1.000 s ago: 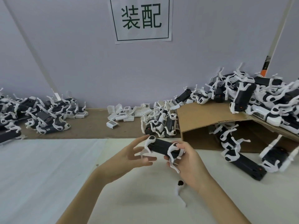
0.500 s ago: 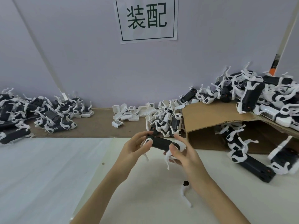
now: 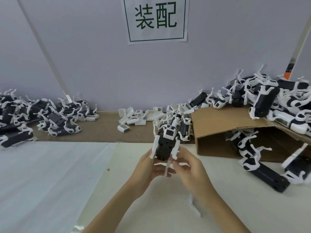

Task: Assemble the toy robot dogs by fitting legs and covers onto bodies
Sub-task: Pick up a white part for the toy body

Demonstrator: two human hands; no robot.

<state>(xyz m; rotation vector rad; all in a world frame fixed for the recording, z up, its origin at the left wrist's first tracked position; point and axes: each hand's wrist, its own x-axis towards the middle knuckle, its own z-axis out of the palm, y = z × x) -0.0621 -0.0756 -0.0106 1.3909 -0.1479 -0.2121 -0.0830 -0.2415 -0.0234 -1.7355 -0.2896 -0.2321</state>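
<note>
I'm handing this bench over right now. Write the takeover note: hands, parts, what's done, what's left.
Left hand and right hand both hold one toy dog upright above the table.
Its white legs show on both sides; a white cover sits on top.
A loose leg lies near the right forearm.
Spare covers lie by the wall; more dogs fill the cardboard box.
Left: check the legs, set it down, take the next.

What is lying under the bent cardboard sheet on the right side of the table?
Under the cardboard sheet, several toy dogs with black bodies and white legs lie in the shadow, some spilling out onto the table. How many lie deeper inside cannot be seen; the cardboard covers them.
</note>
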